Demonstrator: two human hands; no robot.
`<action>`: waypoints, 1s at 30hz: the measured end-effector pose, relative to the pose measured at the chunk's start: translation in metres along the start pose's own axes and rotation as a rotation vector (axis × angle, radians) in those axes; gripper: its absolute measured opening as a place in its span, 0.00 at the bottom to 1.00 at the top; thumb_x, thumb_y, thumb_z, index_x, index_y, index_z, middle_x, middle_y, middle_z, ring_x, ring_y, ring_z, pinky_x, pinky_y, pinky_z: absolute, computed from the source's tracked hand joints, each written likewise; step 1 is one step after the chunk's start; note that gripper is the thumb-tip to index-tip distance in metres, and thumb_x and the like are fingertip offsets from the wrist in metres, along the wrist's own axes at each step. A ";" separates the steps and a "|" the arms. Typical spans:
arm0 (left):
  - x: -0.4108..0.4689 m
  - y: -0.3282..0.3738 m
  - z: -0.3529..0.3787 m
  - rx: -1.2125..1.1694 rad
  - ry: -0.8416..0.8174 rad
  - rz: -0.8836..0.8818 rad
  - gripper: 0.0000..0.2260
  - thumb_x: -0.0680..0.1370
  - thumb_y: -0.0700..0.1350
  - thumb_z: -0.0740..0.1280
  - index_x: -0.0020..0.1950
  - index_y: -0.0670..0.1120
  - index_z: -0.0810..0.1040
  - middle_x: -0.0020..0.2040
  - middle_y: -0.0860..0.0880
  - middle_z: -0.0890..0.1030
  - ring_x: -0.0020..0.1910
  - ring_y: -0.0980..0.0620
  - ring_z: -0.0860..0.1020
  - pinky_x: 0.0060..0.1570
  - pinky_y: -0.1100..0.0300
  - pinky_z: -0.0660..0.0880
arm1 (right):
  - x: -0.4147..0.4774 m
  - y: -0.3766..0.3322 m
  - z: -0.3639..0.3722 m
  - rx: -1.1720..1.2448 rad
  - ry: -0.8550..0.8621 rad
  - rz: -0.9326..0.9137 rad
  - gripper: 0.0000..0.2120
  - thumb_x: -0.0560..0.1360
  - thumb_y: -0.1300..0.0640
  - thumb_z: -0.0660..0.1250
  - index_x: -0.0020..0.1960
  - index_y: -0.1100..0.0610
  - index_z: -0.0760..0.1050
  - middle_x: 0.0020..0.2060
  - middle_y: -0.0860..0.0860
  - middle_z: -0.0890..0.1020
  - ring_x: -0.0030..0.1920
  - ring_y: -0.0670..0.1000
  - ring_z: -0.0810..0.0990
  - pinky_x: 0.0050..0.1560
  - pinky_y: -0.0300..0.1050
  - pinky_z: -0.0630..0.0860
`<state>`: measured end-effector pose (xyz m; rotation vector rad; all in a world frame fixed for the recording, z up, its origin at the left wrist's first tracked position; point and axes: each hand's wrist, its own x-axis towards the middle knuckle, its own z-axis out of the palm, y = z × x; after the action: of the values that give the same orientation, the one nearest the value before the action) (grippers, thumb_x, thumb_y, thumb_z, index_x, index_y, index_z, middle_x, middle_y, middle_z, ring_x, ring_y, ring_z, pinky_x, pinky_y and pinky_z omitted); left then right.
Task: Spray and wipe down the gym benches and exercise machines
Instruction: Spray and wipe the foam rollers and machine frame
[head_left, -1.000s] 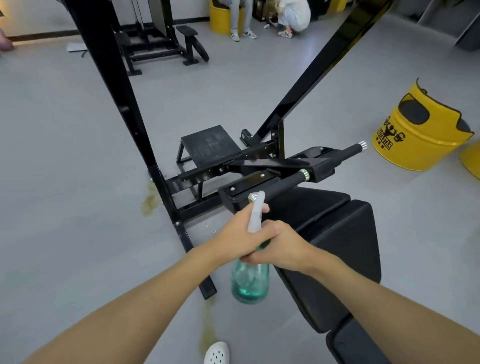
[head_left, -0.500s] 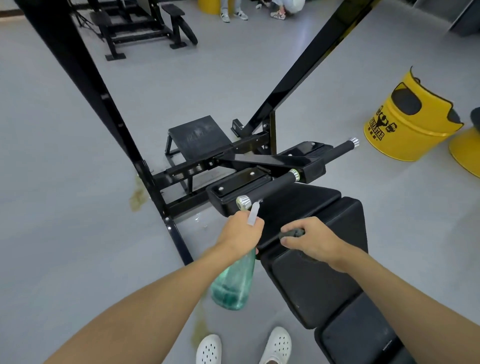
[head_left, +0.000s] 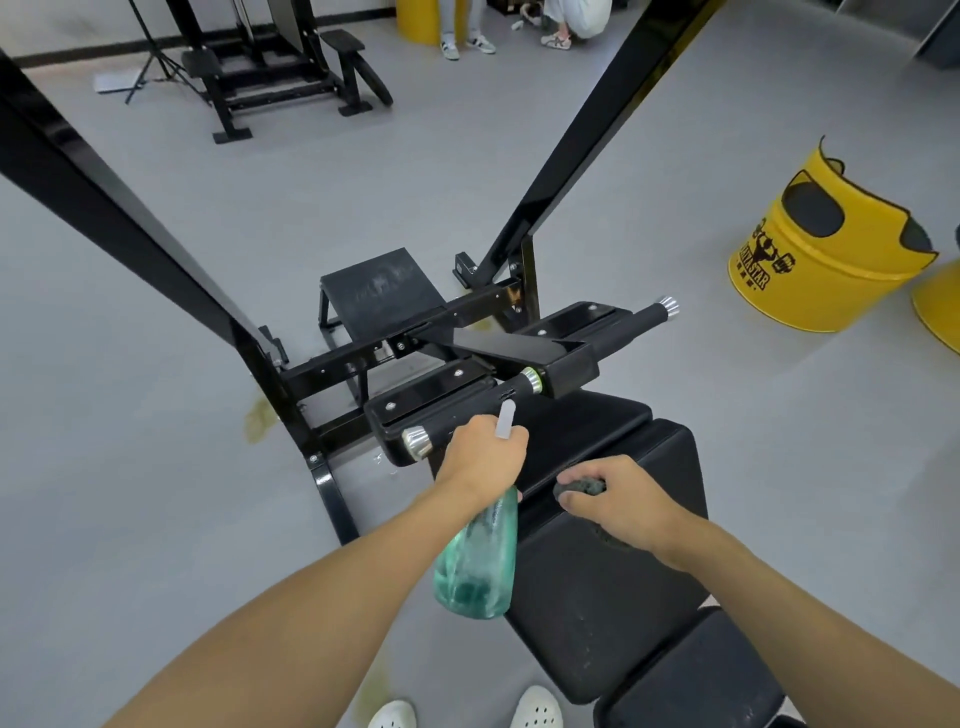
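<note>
Bench pad (head_left: 597, 597): bottle (head_left: 478, 561), cloth (head_left: 579, 488) in hands (head_left: 485, 457) (head_left: 623, 499)

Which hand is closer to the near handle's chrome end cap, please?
Left. The left hand, holding the spray bottle, sits just right of the chrome end cap; the right hand, gripping a dark cloth on the bench pad, is farther right.

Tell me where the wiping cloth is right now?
In the head view, the dark cloth is bunched under the right hand on the black bench pad, just right of the spray bottle held by the left hand.
</note>
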<state>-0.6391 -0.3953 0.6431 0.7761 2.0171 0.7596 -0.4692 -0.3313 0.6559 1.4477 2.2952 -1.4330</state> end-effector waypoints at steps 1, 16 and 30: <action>0.004 0.006 0.006 0.018 -0.005 0.016 0.11 0.72 0.51 0.58 0.34 0.46 0.69 0.34 0.46 0.76 0.37 0.39 0.84 0.35 0.51 0.73 | 0.001 0.004 -0.005 0.001 0.003 0.000 0.13 0.77 0.55 0.71 0.62 0.54 0.80 0.55 0.46 0.82 0.54 0.43 0.80 0.57 0.37 0.75; 0.057 0.102 0.079 -0.038 0.008 0.089 0.14 0.69 0.53 0.57 0.36 0.44 0.74 0.41 0.41 0.83 0.37 0.39 0.84 0.45 0.44 0.81 | 0.018 0.056 -0.081 0.129 0.204 0.023 0.11 0.78 0.58 0.69 0.61 0.54 0.81 0.40 0.44 0.80 0.37 0.41 0.76 0.33 0.28 0.68; 0.084 0.150 0.149 -0.015 0.017 0.178 0.13 0.76 0.49 0.59 0.33 0.46 0.67 0.31 0.49 0.73 0.33 0.46 0.80 0.32 0.58 0.74 | 0.017 0.105 -0.117 0.294 0.273 0.104 0.06 0.78 0.60 0.67 0.53 0.54 0.82 0.36 0.49 0.80 0.30 0.46 0.75 0.29 0.35 0.71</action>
<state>-0.5153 -0.2043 0.6429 0.9532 1.9730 0.8837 -0.3557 -0.2212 0.6435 1.9230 2.1791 -1.6916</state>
